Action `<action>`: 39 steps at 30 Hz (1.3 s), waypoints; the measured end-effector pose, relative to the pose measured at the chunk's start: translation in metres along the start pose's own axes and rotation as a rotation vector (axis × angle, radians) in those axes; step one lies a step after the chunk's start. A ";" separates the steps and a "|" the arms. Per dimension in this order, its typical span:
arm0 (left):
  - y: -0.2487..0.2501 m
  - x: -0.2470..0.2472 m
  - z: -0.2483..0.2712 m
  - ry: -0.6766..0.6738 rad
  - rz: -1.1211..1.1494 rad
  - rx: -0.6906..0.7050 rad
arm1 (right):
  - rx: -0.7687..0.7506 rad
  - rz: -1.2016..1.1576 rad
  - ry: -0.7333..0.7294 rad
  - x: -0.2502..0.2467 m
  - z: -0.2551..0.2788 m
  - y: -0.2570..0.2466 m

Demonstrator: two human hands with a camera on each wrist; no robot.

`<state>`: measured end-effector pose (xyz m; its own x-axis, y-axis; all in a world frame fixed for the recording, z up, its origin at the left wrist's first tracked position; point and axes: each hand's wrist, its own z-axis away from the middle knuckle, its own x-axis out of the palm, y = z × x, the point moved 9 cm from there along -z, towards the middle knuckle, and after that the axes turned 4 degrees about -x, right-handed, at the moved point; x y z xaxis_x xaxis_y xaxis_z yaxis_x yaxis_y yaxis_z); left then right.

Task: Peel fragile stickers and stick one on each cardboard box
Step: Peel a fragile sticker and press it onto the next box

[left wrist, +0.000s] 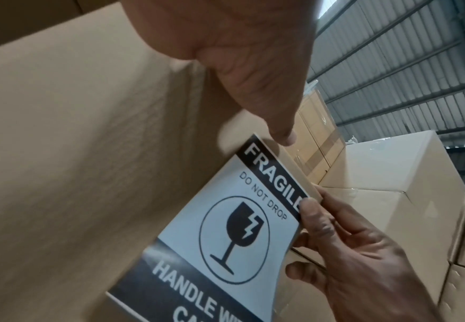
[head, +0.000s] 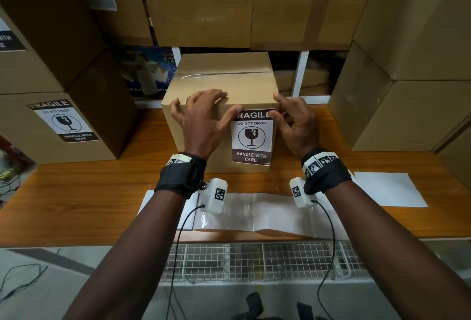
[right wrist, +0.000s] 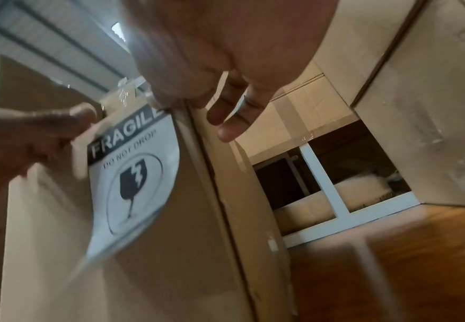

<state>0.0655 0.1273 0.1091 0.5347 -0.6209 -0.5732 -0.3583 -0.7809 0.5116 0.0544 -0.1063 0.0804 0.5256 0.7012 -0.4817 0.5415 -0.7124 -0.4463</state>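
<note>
A taped cardboard box stands in the middle of the wooden table. A white and black FRAGILE sticker hangs on its front face, near the right edge. My left hand lies spread over the box's top front edge, its thumb tip touching the sticker's top left corner. My right hand is at the box's top right corner, the thumb pressing the sticker's top right corner and the index finger on the box top. In the right wrist view the sticker bows away from the box lower down.
A box with a fragile sticker on it stands at the left. Taller stacks of boxes wall in the back and right. Glossy backing sheets lie along the table's front edge, a white sheet at the right, a wire rack below.
</note>
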 end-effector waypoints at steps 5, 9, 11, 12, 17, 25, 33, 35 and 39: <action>0.016 0.009 0.002 0.001 -0.137 -0.018 | -0.120 0.146 -0.131 0.009 0.007 0.008; 0.018 0.013 0.006 0.005 -0.187 0.004 | -0.120 0.249 -0.274 0.019 0.009 0.020; 0.017 0.015 0.008 -0.001 -0.203 0.027 | -0.111 0.284 -0.316 0.022 0.011 0.023; 0.016 0.015 0.008 -0.005 -0.209 0.039 | -0.109 0.294 -0.325 0.023 0.011 0.024; 0.010 0.018 0.008 -0.014 -0.250 0.109 | -0.114 0.290 -0.332 0.023 0.011 0.022; 0.001 0.012 0.003 0.033 -0.213 0.199 | -0.097 0.198 -0.293 0.019 0.006 0.015; -0.001 0.013 0.005 0.053 -0.187 0.186 | 0.070 0.217 -0.048 0.025 -0.003 -0.010; 0.000 0.011 0.005 0.072 -0.174 0.172 | 0.079 0.248 -0.083 0.031 0.005 -0.005; 0.006 0.013 0.009 0.076 -0.150 0.114 | 0.047 0.297 -0.108 0.034 0.012 -0.005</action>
<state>0.0634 0.1142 0.0993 0.6432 -0.4937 -0.5853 -0.3523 -0.8695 0.3463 0.0613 -0.0789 0.0569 0.5819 0.4570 -0.6727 0.3424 -0.8880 -0.3070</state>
